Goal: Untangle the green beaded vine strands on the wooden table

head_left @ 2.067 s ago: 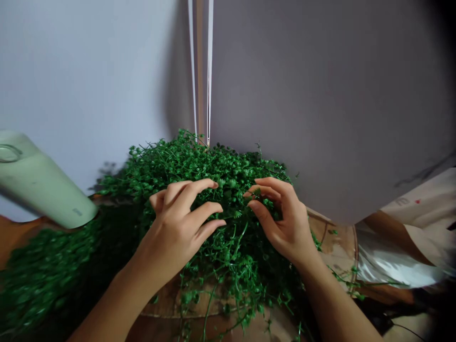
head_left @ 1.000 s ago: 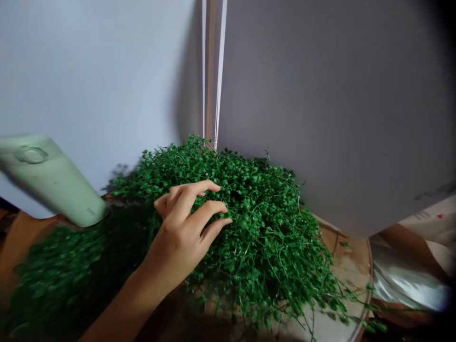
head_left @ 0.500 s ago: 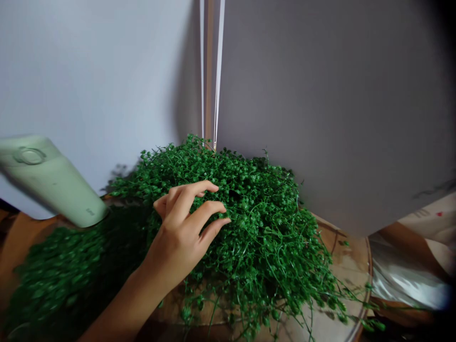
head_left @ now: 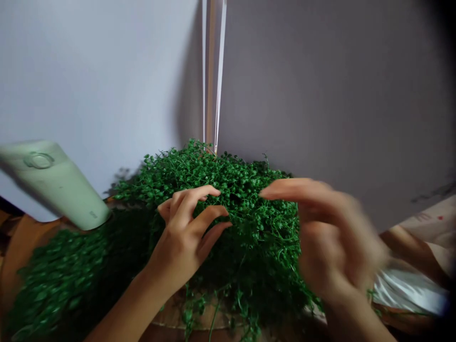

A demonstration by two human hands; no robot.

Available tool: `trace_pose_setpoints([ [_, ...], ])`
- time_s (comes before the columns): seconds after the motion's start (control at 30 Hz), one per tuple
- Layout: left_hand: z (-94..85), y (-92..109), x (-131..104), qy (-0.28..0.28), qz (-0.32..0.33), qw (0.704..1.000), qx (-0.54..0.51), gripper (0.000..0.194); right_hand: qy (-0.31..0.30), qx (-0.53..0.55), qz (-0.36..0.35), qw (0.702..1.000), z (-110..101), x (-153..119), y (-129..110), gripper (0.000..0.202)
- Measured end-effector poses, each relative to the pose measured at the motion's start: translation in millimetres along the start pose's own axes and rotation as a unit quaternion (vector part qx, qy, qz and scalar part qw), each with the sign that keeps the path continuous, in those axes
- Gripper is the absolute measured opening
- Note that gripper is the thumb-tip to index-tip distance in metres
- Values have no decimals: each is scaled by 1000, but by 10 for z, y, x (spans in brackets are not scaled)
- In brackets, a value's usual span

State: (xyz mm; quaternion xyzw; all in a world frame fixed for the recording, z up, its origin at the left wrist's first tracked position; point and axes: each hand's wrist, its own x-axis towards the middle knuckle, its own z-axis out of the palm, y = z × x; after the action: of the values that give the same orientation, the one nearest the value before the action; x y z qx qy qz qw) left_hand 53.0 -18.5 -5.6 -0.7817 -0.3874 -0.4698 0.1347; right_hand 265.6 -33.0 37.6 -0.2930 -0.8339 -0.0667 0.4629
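Note:
A bushy green plant (head_left: 249, 256) with thin trailing stems spreads over a round wooden surface (head_left: 199, 317). Above its left-centre part is my left hand (head_left: 188, 232), fingers curved and apart, with nothing seen between them. My right hand (head_left: 331, 237) is over the plant's right side, blurred by motion. Its index finger points left towards the middle of the leaves, while the other fingers are bent and smeared. No object shows in the right hand.
A pale green bottle (head_left: 67, 185) stands at the left, behind a second patch of leaves (head_left: 60, 280). Light and grey wall panels (head_left: 302, 85) meet in a corner behind the plant. Silvery wrapping (head_left: 409, 289) and printed paper lie at the far right.
My right hand has come into view over the plant's right side, and its shadow darkens the leaves. My left hand keeps nearly the same pose. The whole view has shifted slightly.

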Motion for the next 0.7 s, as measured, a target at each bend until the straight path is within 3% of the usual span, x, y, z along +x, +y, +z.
trace_pose_setpoints([
  [0.13, -14, 16, 11, 4, -1, 1000, -5, 6, -79, 54, -18, 995, 300, -82, 215, 30],
  [0.23, -13, 33, 12, 4, 0, 1000, -4, 7, -127, 76, 6, 989, 425, -156, 315, 21],
  [0.37, 7, 34, 2, -14, -8, 1000, -12, 10, -144, 107, 13, 984, 429, -198, 322, 12],
  [0.53, 31, -2, 14, -35, -30, 997, -62, 14, -151, 67, -20, 986, 416, -203, 309, 14],
  [0.7, 31, -62, 15, -106, -70, 977, -170, 17, -171, 54, -49, 983, 386, -216, 297, 22],
])
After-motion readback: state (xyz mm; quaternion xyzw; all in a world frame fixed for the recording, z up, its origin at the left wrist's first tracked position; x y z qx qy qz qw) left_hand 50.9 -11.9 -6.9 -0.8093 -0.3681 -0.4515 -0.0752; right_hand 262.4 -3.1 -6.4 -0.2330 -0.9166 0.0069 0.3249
